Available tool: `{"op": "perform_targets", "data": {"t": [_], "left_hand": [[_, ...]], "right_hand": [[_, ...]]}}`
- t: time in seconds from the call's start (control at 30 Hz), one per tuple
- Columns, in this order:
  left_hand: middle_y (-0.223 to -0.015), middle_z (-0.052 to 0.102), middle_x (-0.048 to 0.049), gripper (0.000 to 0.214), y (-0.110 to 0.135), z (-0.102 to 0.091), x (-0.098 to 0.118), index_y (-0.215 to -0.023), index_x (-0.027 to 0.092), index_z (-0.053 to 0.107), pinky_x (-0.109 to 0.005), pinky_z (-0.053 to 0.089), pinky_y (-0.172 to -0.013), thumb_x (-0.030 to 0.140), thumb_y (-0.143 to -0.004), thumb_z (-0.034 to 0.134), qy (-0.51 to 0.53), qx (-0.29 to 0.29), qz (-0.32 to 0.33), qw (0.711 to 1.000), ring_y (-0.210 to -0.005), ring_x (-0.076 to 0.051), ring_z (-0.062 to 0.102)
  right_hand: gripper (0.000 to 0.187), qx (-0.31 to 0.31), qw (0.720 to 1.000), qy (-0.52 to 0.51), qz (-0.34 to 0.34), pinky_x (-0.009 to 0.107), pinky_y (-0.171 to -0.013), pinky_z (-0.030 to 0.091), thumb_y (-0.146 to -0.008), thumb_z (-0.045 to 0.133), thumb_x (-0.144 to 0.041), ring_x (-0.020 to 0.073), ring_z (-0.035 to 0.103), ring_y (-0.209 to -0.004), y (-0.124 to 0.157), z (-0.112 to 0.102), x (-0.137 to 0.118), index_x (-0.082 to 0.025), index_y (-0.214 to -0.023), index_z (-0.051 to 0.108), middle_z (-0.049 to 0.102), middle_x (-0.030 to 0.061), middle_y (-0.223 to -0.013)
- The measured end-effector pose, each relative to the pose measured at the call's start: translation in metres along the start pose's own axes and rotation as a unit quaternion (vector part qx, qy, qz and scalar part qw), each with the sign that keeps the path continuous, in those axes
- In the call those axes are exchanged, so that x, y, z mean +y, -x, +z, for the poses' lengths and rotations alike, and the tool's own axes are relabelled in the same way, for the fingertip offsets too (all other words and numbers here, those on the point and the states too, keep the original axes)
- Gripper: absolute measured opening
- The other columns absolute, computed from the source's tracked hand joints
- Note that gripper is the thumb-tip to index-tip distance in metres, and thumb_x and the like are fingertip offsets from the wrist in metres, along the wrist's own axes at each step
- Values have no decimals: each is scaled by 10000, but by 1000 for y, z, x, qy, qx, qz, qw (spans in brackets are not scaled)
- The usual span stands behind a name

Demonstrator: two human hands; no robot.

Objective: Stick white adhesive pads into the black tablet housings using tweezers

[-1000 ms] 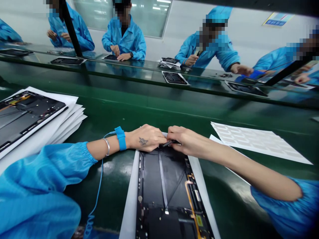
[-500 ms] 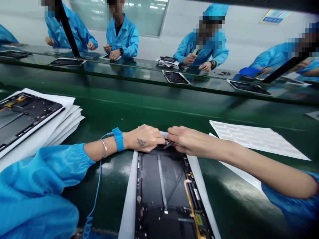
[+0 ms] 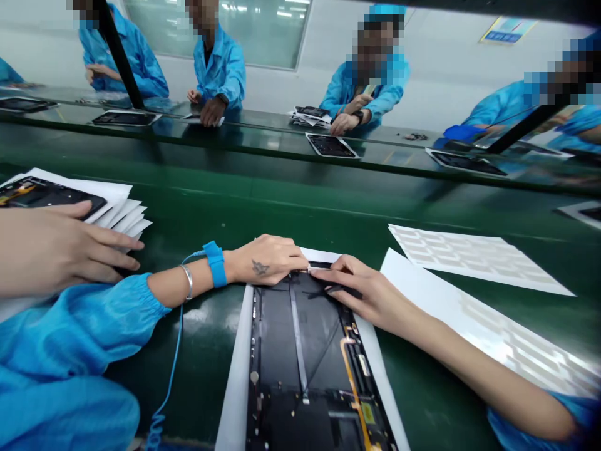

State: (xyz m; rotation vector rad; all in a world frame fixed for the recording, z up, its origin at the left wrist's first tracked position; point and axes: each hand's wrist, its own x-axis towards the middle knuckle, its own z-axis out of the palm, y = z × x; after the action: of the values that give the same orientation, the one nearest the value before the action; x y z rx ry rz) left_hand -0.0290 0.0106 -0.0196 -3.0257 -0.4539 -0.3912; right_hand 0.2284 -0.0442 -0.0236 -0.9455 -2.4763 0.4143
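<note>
My left hand (image 3: 267,260) rests at the top edge of a black tablet back panel (image 3: 300,351), its fingertips beside a thin pale strip (image 3: 293,332) running down the panel. The fingers hide what lies under them. My right hand (image 3: 361,294) lies on the panel's upper right, its fingers over a slim dark tool (image 3: 340,290), partly hidden. A white sheet (image 3: 235,376) lies beneath the panel. A blue strap (image 3: 216,263) circles my left wrist, with a blue cord (image 3: 171,351) trailing down.
A co-worker's hand (image 3: 61,244) lies over a stack of white sheets (image 3: 126,216) with a tablet panel (image 3: 42,197) on top. White printed sheets (image 3: 474,260) lie on the green belt (image 3: 188,213) at right. Co-workers in blue sit across it.
My right hand has slid from the panel's top edge down onto the panel, uncovering more of the white sheet under my forearm. A co-worker's hand has come in from the left over the stack.
</note>
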Motion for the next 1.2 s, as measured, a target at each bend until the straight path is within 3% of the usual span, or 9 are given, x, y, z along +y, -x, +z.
{"op": "perform_targets", "data": {"t": [0.23,0.47,0.73,0.87,1.03,1.2], "left_hand": [[-997,672,-58,292,-3,-1,0,-1053,176,637,-287,448,-723,61,-890,425,20,-15,-33,999,-889,-189,556],[-1034,636,-8,332,-13,1,6,-998,219,685,-281,416,-855,50,-861,434,152,9,-166,974,-947,-158,558],[-1186,575,-20,458,-27,-1,21,-1188,323,662,-376,425,-900,102,-901,382,174,-69,-232,954,-1024,-213,503],[-1228,595,-28,506,-23,1,20,-1235,279,644,-372,424,-959,62,-879,357,174,-44,-211,961,-1067,-199,523],[-1112,689,-24,433,-8,5,2,-1045,186,690,-306,442,-981,2,-817,372,234,41,-165,957,-1058,-158,607],[-1111,670,-44,425,-3,9,-2,-1027,178,678,-306,456,-966,-31,-811,379,206,52,-93,973,-1057,-166,587]], "right_hand": [[231,23,999,-10,40,339,-703,516,-908,501,-172,215,622,-815,1,-13,10,-226,-927,726,646,70,-826],[205,61,996,-39,58,351,-740,527,-895,515,-193,216,647,-822,-5,-1,13,-218,-940,714,670,76,-865],[218,53,993,-67,85,352,-743,522,-897,516,-254,217,652,-809,-10,-3,19,-195,-897,725,681,76,-840],[219,102,989,-55,92,370,-755,527,-906,513,-256,222,653,-820,-9,-2,17,-195,-913,723,678,80,-860],[218,77,995,-46,49,370,-751,533,-895,517,-225,226,653,-848,-6,2,16,-221,-922,733,673,84,-889],[198,66,995,-48,62,361,-755,532,-897,512,-207,225,661,-849,-5,1,16,-206,-900,709,687,80,-877]]}}
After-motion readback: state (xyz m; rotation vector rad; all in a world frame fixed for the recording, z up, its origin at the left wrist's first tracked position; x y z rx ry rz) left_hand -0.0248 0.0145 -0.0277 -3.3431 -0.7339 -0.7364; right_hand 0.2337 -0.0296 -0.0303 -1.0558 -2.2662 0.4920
